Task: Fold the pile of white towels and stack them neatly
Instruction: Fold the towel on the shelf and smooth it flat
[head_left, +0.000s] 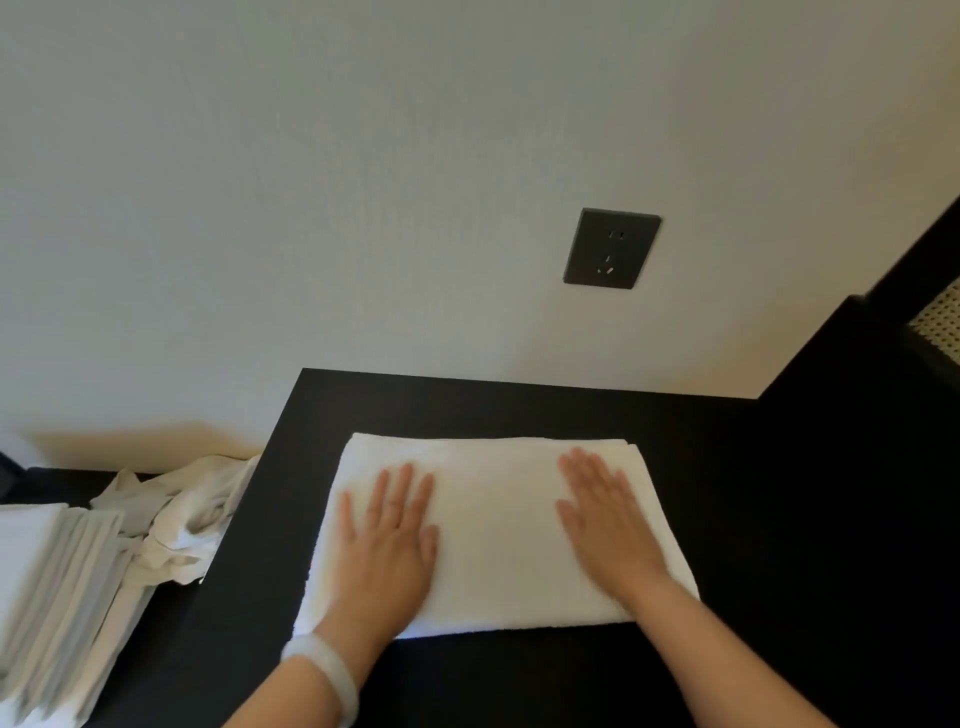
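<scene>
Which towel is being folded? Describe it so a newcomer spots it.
Below the dark wall socket, the black table holds one folded white towel. The left hand and right hand lie flat on it, unlike the crumpled towels and folded stack lower left.

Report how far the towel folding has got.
Done: a stack of folded towels sits at far left. In hand: both the left hand and right hand press flat on a folded towel on the black table; it is not yet stacked. Left: a crumpled pile of towels beside the stack.
</scene>
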